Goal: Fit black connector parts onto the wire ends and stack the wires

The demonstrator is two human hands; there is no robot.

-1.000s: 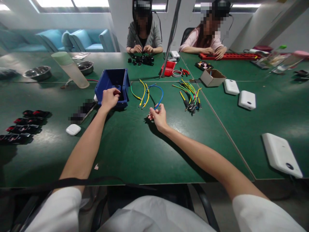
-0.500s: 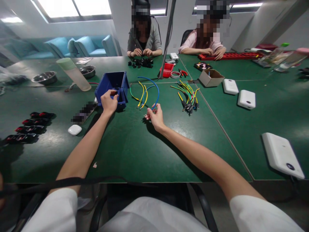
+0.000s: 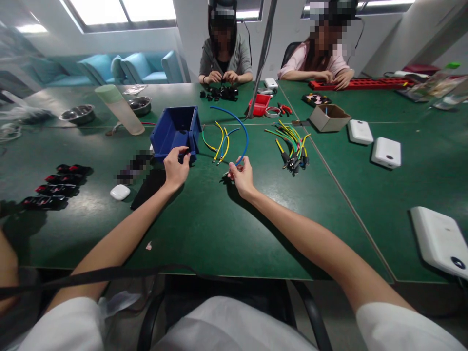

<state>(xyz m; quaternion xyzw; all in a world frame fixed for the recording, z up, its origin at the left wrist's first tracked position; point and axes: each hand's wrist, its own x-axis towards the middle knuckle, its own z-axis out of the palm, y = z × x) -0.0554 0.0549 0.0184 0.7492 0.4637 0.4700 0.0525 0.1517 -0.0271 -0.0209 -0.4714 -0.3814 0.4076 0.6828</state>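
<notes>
My right hand pinches a blue wire near its metal-tipped end. The rest of the wire arcs up and away to the left. In front of a blue bin, my left hand has thumb and fingers closed on a small black piece, mostly hidden by the fingertips. Between bin and held wire lie several short yellow, green and blue wires with metal ends. Farther right is a bundle of wires, many with black sleeves on their ends.
A phone-like item, a white case and black-and-red parts lie left. A bottle and metal bowls stand behind. Right are a cardboard box and white devices. Two people sit across the table.
My left hand has drawn back out of the blue bin, toward me and the right hand. The right hand still holds the blue wire. The whole view has shifted slightly.
</notes>
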